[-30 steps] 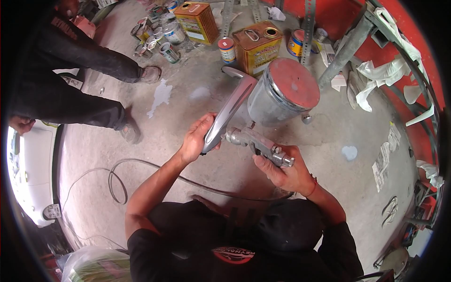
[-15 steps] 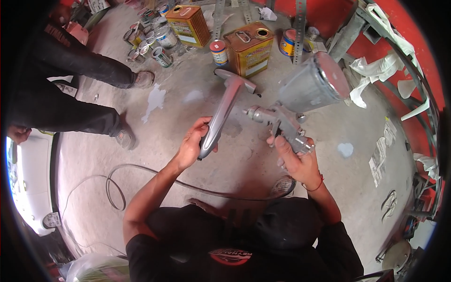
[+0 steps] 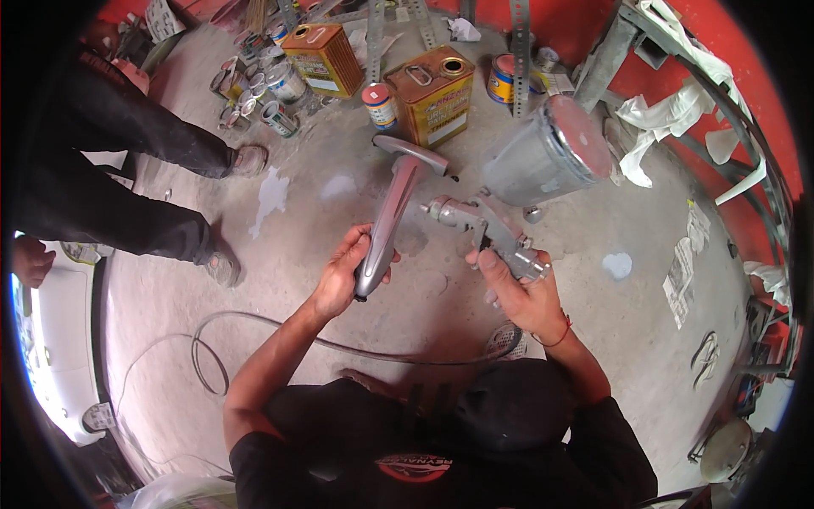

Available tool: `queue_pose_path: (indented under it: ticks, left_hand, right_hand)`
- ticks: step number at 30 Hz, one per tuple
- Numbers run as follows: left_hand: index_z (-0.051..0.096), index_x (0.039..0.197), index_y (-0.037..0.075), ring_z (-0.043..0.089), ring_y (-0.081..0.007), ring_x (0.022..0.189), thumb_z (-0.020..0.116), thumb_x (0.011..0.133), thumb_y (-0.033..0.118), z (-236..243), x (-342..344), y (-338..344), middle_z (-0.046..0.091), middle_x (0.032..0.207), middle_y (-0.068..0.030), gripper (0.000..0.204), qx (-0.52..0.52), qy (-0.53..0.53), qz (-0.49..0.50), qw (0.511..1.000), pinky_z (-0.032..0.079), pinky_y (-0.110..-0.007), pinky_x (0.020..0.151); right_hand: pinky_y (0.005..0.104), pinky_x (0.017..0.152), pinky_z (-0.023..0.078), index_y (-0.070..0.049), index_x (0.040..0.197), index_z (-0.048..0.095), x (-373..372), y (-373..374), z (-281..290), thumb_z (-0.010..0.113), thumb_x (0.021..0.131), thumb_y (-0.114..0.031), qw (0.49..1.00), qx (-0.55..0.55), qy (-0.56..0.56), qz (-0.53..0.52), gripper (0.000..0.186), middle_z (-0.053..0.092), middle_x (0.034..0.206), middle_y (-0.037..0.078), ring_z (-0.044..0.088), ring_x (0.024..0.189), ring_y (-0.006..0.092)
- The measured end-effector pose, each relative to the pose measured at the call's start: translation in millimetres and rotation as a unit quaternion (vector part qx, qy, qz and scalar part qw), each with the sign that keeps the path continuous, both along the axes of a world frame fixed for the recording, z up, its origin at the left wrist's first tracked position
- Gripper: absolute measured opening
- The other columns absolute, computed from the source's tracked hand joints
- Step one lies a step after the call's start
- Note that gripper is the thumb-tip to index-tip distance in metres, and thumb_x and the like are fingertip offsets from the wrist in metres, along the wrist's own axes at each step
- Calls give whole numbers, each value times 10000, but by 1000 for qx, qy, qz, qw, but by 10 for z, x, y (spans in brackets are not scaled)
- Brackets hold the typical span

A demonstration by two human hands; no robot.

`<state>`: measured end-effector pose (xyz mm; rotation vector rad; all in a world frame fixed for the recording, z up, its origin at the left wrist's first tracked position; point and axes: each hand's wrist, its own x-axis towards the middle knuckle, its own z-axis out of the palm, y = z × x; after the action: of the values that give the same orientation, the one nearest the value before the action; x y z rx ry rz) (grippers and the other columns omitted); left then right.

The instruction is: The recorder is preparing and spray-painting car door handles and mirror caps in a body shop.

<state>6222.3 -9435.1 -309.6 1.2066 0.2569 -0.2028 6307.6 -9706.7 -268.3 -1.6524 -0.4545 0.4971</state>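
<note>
My left hand [image 3: 343,271] is closed around the near end of a glossy grey T-shaped part [image 3: 392,212], with fingers on both sides of its long stem. The wider crosspiece of this part points away from me, and a recess runs along the stem. To its right, my right hand [image 3: 524,299] grips the handle of a metal spray gun [image 3: 462,214]. A large grey paint cup [image 3: 530,157] with a reddish lid sits on top of the gun, tilted right. The nozzle faces the stem across a small gap. How far the trigger is pulled cannot be made out.
A rusty yellow rectangular can [image 3: 432,97] and a small paint can [image 3: 379,106] stand beyond the part. Several tins [image 3: 280,119] crowd the far left. Another person's legs [image 3: 161,225] are at left. A hose [image 3: 254,316] loops over the floor; a metal frame [image 3: 604,64] rises at right.
The T-shaped part has turned in my left hand, so its recessed stem side now shows. The spray gun keeps nearly the same pose beside it. The whole view has shifted slightly.
</note>
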Motion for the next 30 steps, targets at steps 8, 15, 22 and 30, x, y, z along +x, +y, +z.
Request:
queue_pose_path:
  ticks: [8,15,22,30]
  left_hand:
    - [397,1290,38,596,-226,857,475,987,331,1404,-138,-246,579,1063,-129,429,297,-151,-173,927,498,-355,788]
    - [346,1449,168,591,-290,914,481,958,63,1970,-498,-1559,537,1141,-157,520,306,-295,-542,725,517,-347,752]
    - [390,1429,139,604,-327,916,499,970,224,2027,-626,-1251,563,1075,-175,479,316,-231,-553,736,503,-405,770]
    - [403,1418,136,612,-335,920,537,954,280,2117,-390,-1135,559,1087,-181,505,296,-100,-612,726,497,-405,781]
  right_hand:
    - [238,387,407,-25,1003,649,477,-392,-26,617,924,-393,966,23,59,-250,378,670,812,59,524,453,89]
    - [252,392,441,-46,1077,626,662,-401,28,604,911,-462,967,32,108,-227,449,668,837,40,542,456,103]
    - [254,388,442,-41,1065,627,759,-736,63,593,916,-467,963,52,105,-244,452,663,824,31,545,455,102]
    - [257,395,442,-24,1049,605,760,-1296,-230,591,927,-431,929,58,144,-335,426,661,814,41,542,448,103]
